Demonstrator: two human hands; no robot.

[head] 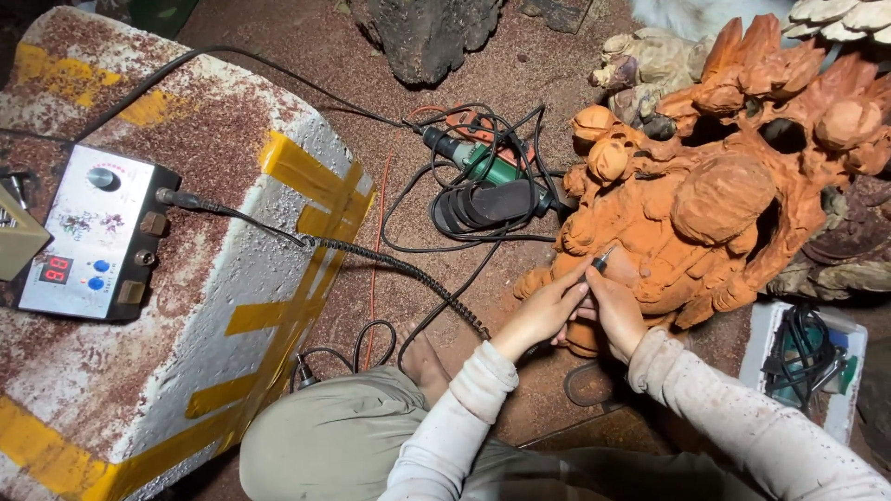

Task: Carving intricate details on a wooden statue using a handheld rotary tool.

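A large orange-brown wood carving [715,195] with rounded figures stands on the dusty floor at the right. Both my hands meet at its lower left part. My left hand [543,311] and my right hand [613,311] together grip a slim rotary carving handpiece [601,261], its tip touching the carving. A coiled black cable [390,264] runs from the handpiece to a white control box [88,232] with a knob and a red display.
The control box sits on a white block [232,306] with yellow tape and sawdust. A green power tool [483,167] and tangled black cords lie on the floor. A white tray [807,366] of tools is at the right. A dark rock [427,37] is at the top.
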